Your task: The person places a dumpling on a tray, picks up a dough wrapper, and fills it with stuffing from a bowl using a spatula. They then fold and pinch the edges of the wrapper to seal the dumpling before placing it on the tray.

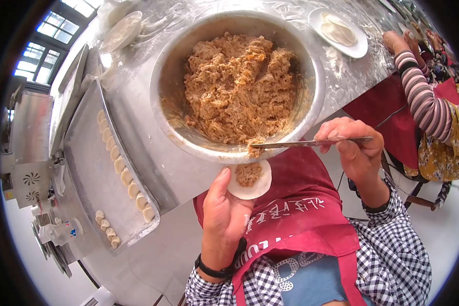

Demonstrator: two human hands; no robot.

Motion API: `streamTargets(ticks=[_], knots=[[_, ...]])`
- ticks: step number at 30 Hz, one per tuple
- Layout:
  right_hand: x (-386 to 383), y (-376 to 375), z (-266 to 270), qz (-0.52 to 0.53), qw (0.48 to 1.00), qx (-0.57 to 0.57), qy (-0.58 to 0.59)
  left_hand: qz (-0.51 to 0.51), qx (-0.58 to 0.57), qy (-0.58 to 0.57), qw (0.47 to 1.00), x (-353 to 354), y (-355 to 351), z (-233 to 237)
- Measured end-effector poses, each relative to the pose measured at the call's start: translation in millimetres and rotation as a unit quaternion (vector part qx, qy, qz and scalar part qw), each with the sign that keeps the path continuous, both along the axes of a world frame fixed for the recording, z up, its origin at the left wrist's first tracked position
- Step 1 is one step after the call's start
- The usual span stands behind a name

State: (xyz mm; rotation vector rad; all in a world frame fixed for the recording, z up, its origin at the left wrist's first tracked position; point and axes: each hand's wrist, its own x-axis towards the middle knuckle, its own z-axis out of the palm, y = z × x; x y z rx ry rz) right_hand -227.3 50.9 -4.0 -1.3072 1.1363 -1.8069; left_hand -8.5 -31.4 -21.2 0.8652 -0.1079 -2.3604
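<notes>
My left hand [223, 211] holds a round dumpling wrapper [262, 181], with a patch of meat filling [248, 174] on it. The wrapper is just below the near rim of a large metal bowl [164, 120]. My right hand [356, 148] is closed around a thin, flat metal filling spatula [296, 144]. A bit of filling clings to its tip, which is at the bowl's near rim, above the wrapper. A big mass of brown minced filling [239, 86] fills much of the bowl.
To the left, a metal tray [86, 168] bears rows of folded dumplings [119, 164]. A white plate [359, 48] with a stack of wrappers [337, 29] lies at the upper right. A floury bowl [122, 31] is at the upper left. Another person's striped sleeve [427, 97] shows at right.
</notes>
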Motion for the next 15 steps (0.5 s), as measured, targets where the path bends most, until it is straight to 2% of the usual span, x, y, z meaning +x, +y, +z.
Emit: streamTargets(ticks=[4, 8, 10, 11, 13, 15], knots=[[9, 7, -13, 0.021, 0.998, -0.020, -0.058, -0.004, 0.002, 0.007, 1.000, -1, 0, 0], [15, 9, -13, 0.029, 0.998, -0.009, -0.055, -0.001, 0.004, 0.015, 1.000, 2, 1, -2], [17, 9, -6, 0.021, 0.995, -0.035, 0.093, 0.002, 0.000, 0.015, 1.000, 4, 2, -1], [18, 9, -4, 0.023, 0.995, -0.035, 0.092, -0.005, -0.009, 0.021, 1.000, 5, 2, -2], [20, 6, 0, 0.061, 0.960, -0.080, 0.261, -0.011, -0.019, 0.026, 0.999, 7, 3, -5], [24, 8, -3, 0.090, 0.933, -0.104, 0.332, -0.005, -0.022, 0.053, 0.998, 10, 3, -8]])
